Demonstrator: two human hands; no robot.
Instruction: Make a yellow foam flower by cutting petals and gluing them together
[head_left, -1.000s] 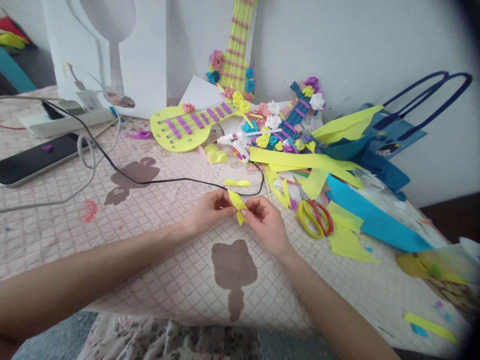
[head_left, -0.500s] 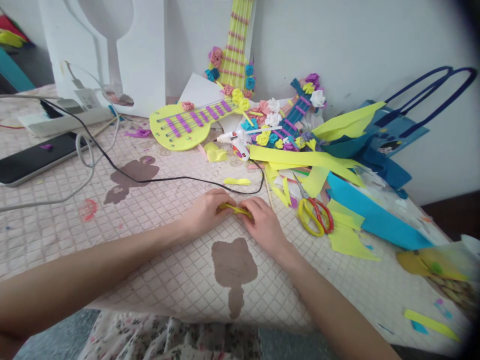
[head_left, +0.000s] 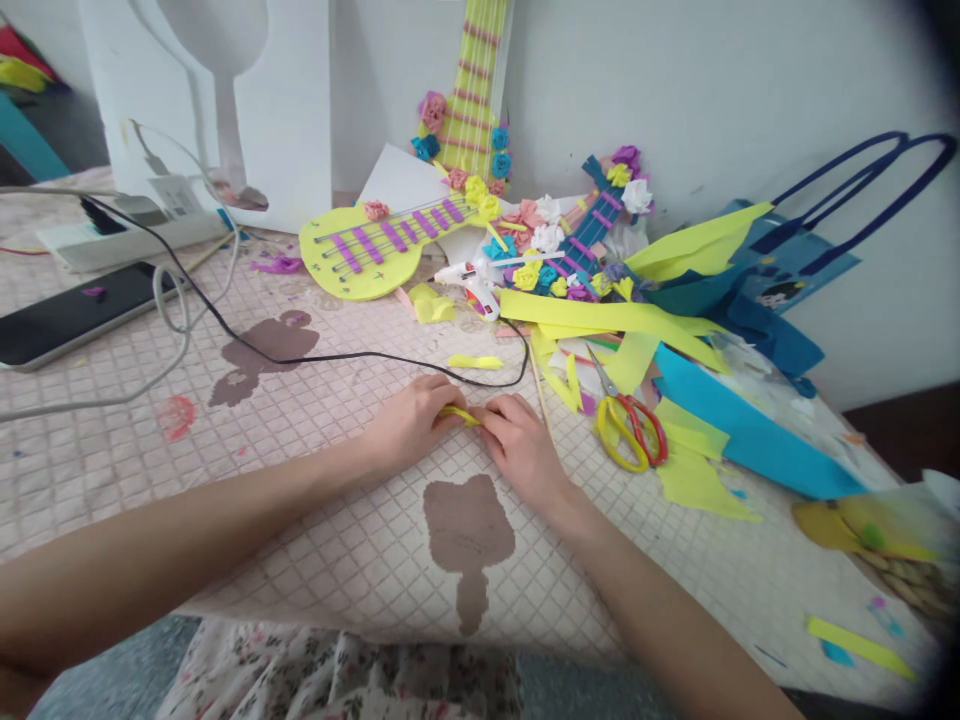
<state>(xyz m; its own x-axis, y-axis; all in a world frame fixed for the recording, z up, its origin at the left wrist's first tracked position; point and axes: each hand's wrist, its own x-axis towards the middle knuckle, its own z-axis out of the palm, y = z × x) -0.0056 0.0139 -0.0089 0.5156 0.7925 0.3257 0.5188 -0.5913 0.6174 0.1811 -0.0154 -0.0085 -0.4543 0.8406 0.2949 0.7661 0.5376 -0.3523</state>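
A small yellow paper strip (head_left: 459, 414) is pinched between my two hands, above the quilted tablecloth. My left hand (head_left: 414, 420) has its fingers closed on the strip's left part. On the strip's right end the fingertips of my right hand (head_left: 523, 447) are pressed together, partly hiding it. Beyond my hands lies a loose yellow scrap (head_left: 475, 362). Scissors with yellow and red handles (head_left: 632, 432) rest to the right of my right hand, their blades slightly apart. A white glue gun (head_left: 474, 287) lies farther back.
Yellow paper guitar (head_left: 364, 255), blue paper guitar (head_left: 592, 235) and paper flowers sit at the back. A black cord (head_left: 360, 356) crosses beyond my hands. Left are a phone (head_left: 82, 312) and power strip (head_left: 127, 240); right, blue paper (head_left: 750, 425) and a blue bag (head_left: 795, 275).
My right fingers have shifted slightly on the yellow strip, and less of it shows between my hands. My left hand is nearly unmoved.
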